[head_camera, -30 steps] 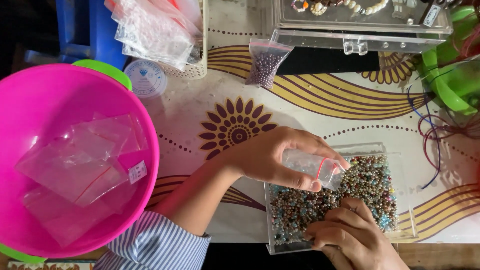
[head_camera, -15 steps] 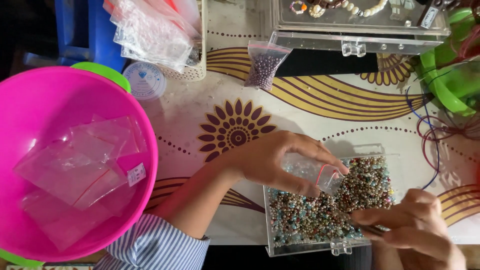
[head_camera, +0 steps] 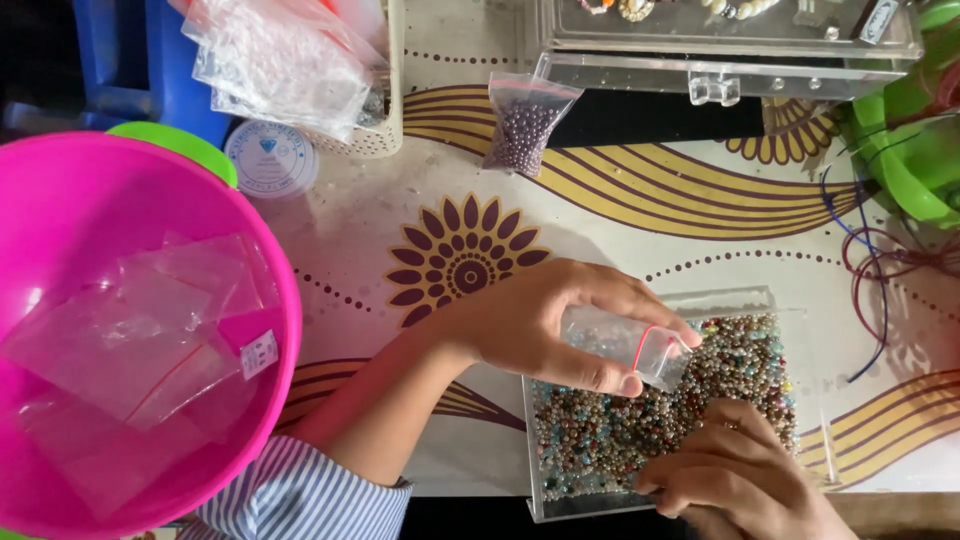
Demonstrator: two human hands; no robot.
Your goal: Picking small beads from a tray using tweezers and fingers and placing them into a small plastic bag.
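Left hand [head_camera: 545,325] grips small clear bag [head_camera: 632,345], mouth best kept open low over bead tray [head_camera: 760,300]; right hand [head_camera: 735,475] pinching beads [head_camera: 620,430].

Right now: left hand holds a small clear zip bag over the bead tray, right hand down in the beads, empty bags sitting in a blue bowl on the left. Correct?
Not quite: the bowl is pink, not blue, as the head view shows. The rest holds: the left hand holds the small clear zip bag over the bead tray, the right hand is down in the beads, and the empty bags sit in the bowl on the left.
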